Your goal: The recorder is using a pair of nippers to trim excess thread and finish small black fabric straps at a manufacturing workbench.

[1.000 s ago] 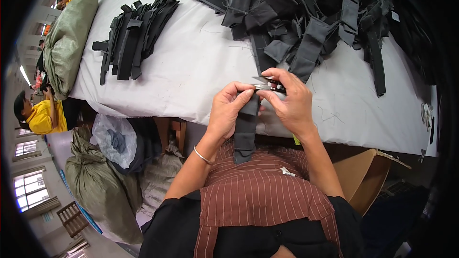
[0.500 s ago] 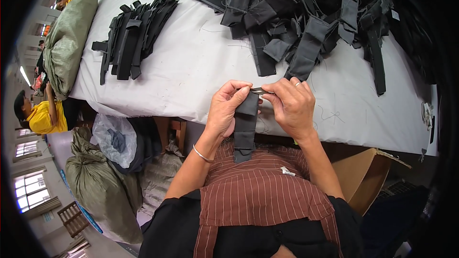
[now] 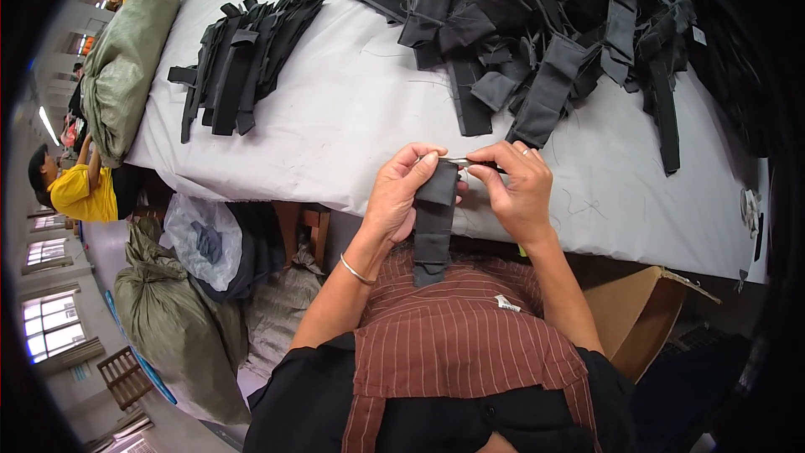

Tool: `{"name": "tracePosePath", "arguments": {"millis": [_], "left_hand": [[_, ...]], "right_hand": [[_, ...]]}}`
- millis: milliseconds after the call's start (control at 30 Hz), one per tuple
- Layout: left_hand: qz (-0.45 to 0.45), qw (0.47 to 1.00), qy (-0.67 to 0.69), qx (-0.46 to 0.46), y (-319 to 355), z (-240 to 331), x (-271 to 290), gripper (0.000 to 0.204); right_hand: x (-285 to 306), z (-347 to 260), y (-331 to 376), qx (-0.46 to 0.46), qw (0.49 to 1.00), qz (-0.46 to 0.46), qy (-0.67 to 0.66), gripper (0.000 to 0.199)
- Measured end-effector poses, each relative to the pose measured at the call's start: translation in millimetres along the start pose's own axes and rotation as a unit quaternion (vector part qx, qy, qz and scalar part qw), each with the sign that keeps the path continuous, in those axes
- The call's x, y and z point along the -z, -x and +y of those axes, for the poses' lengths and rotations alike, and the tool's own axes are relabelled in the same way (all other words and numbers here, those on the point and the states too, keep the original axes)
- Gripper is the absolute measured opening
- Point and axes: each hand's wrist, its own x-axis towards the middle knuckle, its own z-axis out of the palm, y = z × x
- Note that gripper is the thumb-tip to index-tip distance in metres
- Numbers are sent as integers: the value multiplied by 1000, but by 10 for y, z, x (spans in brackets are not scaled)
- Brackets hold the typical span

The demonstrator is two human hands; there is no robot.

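1. Black fabric strap [image 3: 436, 226], a flat sewn piece, hangs at the centre of the frame, its top edge pinched near the table edge and its lower end dangling against the striped brown apron [image 3: 457, 344].
2. Left hand [image 3: 402, 193] is closed on the strap's upper left corner, thumb in front and fingers behind. Right hand [image 3: 516, 189] is shut around a small metal snipper [image 3: 470, 163], whose tip meets the strap's top edge. The two hands sit close together, almost touching.
3. Likely slip: the blades sit right at the seam, so a slight tilt of the right hand could nick the fabric itself rather than a loose thread. The threads are too fine to see here, so I cannot tell how much margin there is.
4. The left thumb lies just beside the blade tip; a strap that shifts in the pinch could bring the thumb under the cut.
5. Only the top of the strap is held. Its free end swings loose, and a tug might pull it out of the left hand's grip onto the lap or floor.
6. Across the upper right of the frame a loose heap of black straps [image 3: 553, 42] sprawls on the white table [image 3: 352, 117], while a tidy stack of straps [image 3: 243, 59] lies at upper left. The heap's nearest pieces reach close to the hands, so a dropped piece could get mixed in.
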Motion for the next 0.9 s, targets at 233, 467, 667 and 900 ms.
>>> {"name": "tracePosePath", "arguments": {"millis": [233,467,667,900], "left_hand": [[-24,999,-16,32,12,-12,95,41],[-159,980,53,109,93,3,85,49],[-145,984,48,93,120,-31,141,49],[-91,992,19,83,215,-61,122,45]], "right_hand": [[-84,-133,35,18,996,-82,-32,18],[-127,56,-90,-128,964,-39,-230,7],[-57,-3,-2,-148,944,-41,-293,19],[-60,-198,149,-10,990,-88,-106,51]]}}
